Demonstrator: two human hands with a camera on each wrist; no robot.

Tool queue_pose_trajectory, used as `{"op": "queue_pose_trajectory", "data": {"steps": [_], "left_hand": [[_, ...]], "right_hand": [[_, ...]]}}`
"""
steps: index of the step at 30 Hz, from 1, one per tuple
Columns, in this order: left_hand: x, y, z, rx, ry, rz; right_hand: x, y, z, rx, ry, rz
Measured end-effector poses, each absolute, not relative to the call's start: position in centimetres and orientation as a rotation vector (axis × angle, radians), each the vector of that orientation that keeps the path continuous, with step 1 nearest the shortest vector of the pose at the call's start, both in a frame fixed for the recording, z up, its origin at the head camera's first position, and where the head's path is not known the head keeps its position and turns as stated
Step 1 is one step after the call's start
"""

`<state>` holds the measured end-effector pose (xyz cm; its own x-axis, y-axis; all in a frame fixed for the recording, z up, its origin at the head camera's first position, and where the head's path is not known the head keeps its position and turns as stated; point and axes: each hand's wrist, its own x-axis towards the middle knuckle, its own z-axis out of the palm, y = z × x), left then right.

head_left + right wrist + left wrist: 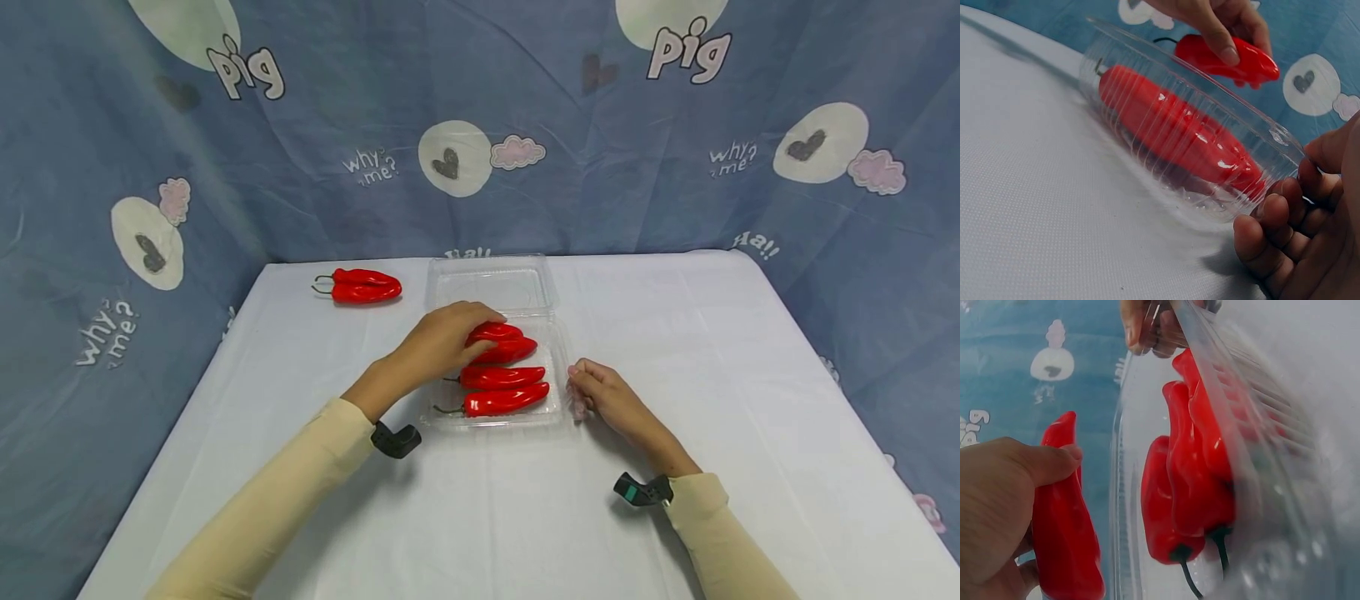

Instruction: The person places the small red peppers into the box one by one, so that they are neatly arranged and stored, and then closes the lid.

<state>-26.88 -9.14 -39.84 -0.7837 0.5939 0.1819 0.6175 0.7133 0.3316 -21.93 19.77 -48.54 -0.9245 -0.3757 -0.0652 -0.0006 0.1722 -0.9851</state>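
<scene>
My left hand (456,335) grips a red pepper (1066,531) between thumb and fingers, above the far part of a clear plastic box (558,362). Several glossy red peppers lie side by side inside, among them a near one (506,400) and one behind it (502,377), green stems to the left. At the box's right side my right hand (607,396) pinches the rim, fingers curled against the clear wall, as the right wrist view shows. Part of the held pepper is hidden by the left hand in the head view.
The hinged clear lid (487,283) lies folded back behind the box. Two more red peppers (366,287) rest together at the far left of the white-covered table (750,400). A blue printed cloth (570,200) hangs behind and along both sides.
</scene>
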Motion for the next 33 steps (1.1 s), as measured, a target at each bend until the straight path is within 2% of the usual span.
{"op": "queue_pose_trajectory", "data": {"steps": [33], "left_hand": [[-28.3, -5.1, -42.2, -1.011, -2.997, -0.354]], "right_hand": [[-22.1, 19.9, -48.7, -0.333, 2.128, -1.822]]}}
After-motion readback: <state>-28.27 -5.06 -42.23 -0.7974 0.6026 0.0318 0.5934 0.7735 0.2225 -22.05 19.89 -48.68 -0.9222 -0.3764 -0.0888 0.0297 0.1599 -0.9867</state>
